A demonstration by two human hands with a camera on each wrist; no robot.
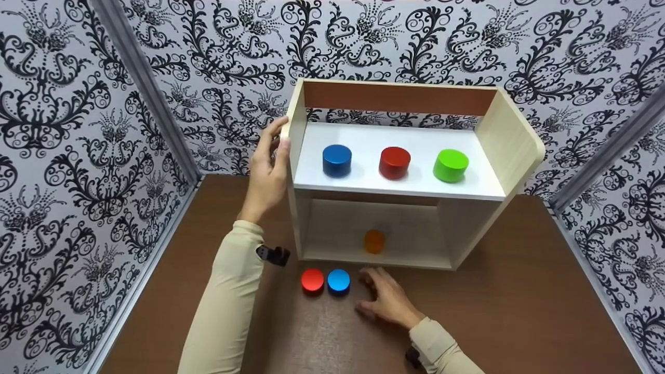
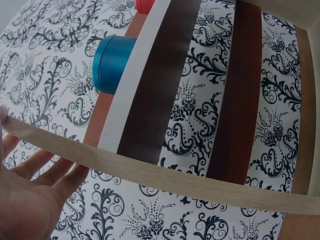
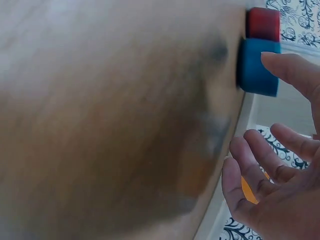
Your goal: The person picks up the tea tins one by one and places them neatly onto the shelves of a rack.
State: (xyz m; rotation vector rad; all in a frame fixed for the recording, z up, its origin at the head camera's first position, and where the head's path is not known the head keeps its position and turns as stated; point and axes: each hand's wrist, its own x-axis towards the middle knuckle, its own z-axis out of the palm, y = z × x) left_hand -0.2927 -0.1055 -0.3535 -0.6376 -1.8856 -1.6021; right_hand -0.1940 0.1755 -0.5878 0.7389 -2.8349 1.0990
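Note:
My left hand [image 1: 267, 169] grips the left side panel of a two-tier wooden shelf [image 1: 519, 150], its thumb near the front edge. In the left wrist view several fingers [image 2: 42, 170] show behind that panel. My right hand [image 1: 387, 298] is over the table in front of the shelf, fingers spread and slightly bent, holding nothing. Just left of it a blue cylinder [image 1: 338, 281] stands beside a red cylinder [image 1: 312, 281]. In the right wrist view the thumb [image 3: 290, 70] overlaps the blue cylinder. An orange cylinder [image 1: 374, 241] stands on the lower tier, behind the right hand.
On the white upper tier stand a dark blue cylinder [image 1: 337, 161], a dark red cylinder [image 1: 394, 163] and a green cylinder [image 1: 451, 165]. The shelf rests on a brown table [image 1: 540, 306]. Patterned walls [image 1: 234, 47] enclose the back and both sides.

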